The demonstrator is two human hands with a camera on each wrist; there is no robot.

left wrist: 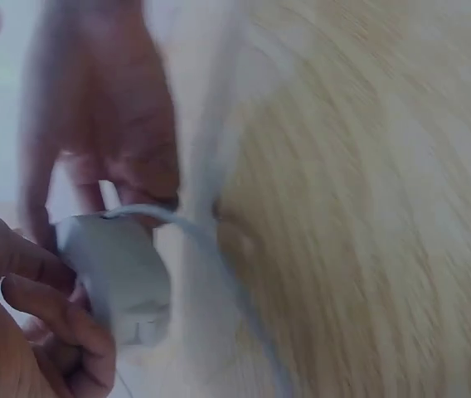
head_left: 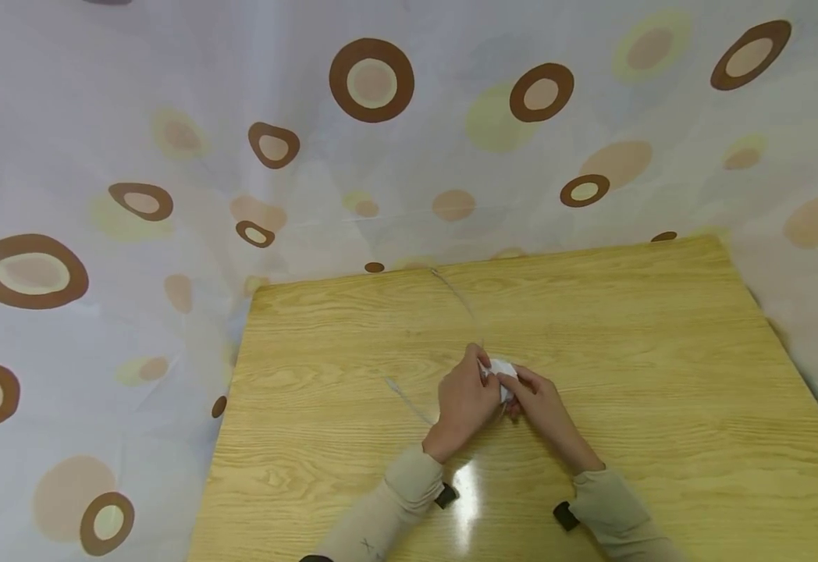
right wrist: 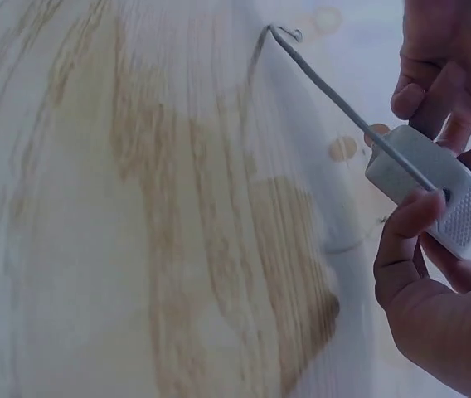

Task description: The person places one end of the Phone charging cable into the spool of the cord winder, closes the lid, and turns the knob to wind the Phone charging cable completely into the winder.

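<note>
A small white block with rounded edges, which looks like a power adapter [head_left: 504, 370], is held between both hands above the table. From the left, my left hand [head_left: 464, 396] grips it, fingers bent around its side. My right hand [head_left: 544, 407] holds the opposite side. In the right wrist view, the right thumb [right wrist: 422, 211] presses near the spot where a thin grey-white cable [right wrist: 335, 95] enters the adapter, beside a textured end face. The left wrist view shows the cable [left wrist: 248, 303] curving away from the block. Fingers hide part of the adapter.
Lengths of thin cable [head_left: 457, 293] lie on the wooden table [head_left: 662, 328], one toward the back edge. Another cable end [head_left: 393, 385] lies left of the hands. A patterned white sheet [head_left: 409, 156] hangs behind the table and along its sides.
</note>
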